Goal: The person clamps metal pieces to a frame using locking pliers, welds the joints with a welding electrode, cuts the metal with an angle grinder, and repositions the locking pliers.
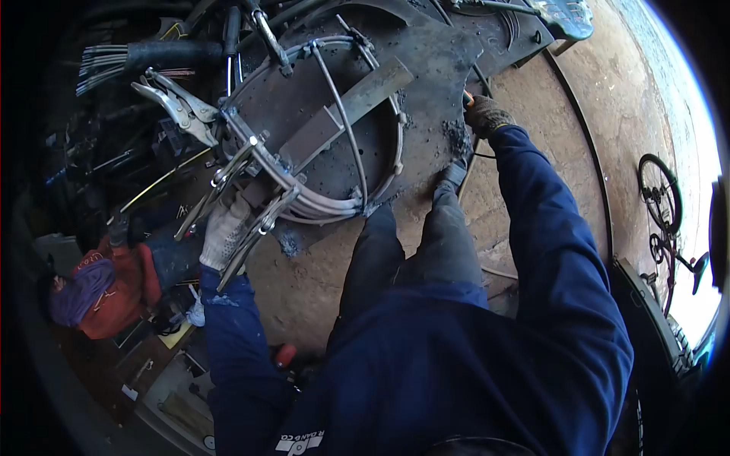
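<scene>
A round cage of bent metal rods (357,201) lies on a dark steel plate (441,61). A flat metal bar (380,83) and a shorter angled piece (312,137) cross it. Several locking pliers clamp its left rim, one (179,110) pointing up-left and another (262,228) close to me. My left hand (224,232), in a whitish glove, is closed at the rim between pliers; what its fingers grip is hidden. Past the plate's right edge, my gloved right hand (490,118) is closed around an orange-ended tool (468,97), mostly covered by the glove.
A person in a red top (114,281) is low at the left. Several rods in a dark sleeve (106,64) lie at upper left. A bicycle (661,197) stands far right. A dark cable (582,121) crosses the floor, and a blue chair (566,19) is at the top.
</scene>
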Available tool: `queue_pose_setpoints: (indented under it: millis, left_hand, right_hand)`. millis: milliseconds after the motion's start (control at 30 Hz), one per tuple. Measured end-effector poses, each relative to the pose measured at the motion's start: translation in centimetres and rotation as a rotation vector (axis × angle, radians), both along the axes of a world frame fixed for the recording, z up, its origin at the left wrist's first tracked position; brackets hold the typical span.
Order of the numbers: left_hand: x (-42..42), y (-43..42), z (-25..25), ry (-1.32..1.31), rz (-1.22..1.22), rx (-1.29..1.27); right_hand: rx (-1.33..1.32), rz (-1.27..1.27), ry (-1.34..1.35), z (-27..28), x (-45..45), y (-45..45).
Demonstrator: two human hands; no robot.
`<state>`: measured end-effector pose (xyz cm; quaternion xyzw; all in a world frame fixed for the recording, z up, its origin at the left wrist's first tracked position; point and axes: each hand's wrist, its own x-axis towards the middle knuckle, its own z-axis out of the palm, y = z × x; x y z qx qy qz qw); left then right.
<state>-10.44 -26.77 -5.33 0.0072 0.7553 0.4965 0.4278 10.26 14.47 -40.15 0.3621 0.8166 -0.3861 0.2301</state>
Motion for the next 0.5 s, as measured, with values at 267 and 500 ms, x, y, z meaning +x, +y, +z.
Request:
queue_pose_setpoints:
  millis: [267, 500]
  left_hand:
    - [-0.8, 0.0, -1.1, -0.073, -0.064, -0.001]
    - [-0.4, 0.6, -1.2, -0.081, -0.180, 0.211]
  right_hand:
    - [-0.207, -0.244, -0.143, 10.4, 10.1, -12.4]
    - [-0.189, -0.735, -0.173, 14.8, 18.7, -30.1]
